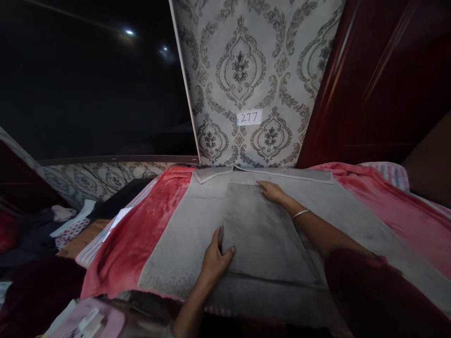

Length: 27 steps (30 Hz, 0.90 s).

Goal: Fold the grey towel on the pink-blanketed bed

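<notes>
A folded grey cloth with a soft, short nap lies on a wider spread of lighter grey fabric. At its left edge rests my left hand, with the thumb spread away from the fingers and lying over the cloth. My right hand touches the upper edge of the folded piece, its index finger stretched out to the left and the other fingers partly hidden. A pale bangle circles my right wrist. The far edge of the wider fabric is turned over in a flap.
Pink-red plush blanket shows on both sides of the grey fabric. A large dark screen stands behind at left, patterned wallpaper with a "277" label behind. A dark red panel rises at right. A pink item lies at front left.
</notes>
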Available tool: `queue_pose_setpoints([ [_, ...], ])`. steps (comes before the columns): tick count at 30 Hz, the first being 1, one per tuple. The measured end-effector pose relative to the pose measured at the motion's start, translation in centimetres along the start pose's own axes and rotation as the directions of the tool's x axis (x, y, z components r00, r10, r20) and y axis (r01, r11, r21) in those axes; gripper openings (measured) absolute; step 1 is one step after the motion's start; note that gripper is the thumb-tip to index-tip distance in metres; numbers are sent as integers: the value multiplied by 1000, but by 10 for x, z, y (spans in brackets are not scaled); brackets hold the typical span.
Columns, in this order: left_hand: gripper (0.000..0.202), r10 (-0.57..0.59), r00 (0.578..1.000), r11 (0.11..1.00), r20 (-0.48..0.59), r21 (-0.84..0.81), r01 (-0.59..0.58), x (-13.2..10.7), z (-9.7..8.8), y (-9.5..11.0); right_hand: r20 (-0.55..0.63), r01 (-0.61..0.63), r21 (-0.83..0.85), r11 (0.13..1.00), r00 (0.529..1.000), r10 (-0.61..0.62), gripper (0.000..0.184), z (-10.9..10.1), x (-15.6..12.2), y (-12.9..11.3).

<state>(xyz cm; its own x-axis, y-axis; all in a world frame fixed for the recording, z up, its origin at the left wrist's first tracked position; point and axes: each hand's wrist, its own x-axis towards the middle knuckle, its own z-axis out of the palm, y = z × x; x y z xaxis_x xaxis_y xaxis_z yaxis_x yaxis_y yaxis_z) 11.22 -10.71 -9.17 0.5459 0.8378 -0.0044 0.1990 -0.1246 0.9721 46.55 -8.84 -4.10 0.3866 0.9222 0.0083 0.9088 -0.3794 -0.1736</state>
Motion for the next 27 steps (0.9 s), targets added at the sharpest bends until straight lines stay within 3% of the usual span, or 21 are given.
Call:
queue_pose_setpoints([
  [5,84,50,999,998,18,27,-50,-1,3,-9,92,-20,-44,999,995,24,55,2,28,11],
  [9,80,84,996,995,30,46,-85,-2,3,-10,93,-14,-59,998,996,20,45,3,36,15],
  [18,73,137,990,973,25,185,-140,-9,8,5,-124,-22,-12,1000,992,20,31,4,7,16],
  [23,69,226,974,962,-4,158,-223,-20,6,28,-330,39,13,999,943,-33,30,-32,2,21],
  [27,65,273,959,957,-74,124,-263,-33,-21,53,-346,95,-21,995,933,-96,24,-82,12,-1],
])
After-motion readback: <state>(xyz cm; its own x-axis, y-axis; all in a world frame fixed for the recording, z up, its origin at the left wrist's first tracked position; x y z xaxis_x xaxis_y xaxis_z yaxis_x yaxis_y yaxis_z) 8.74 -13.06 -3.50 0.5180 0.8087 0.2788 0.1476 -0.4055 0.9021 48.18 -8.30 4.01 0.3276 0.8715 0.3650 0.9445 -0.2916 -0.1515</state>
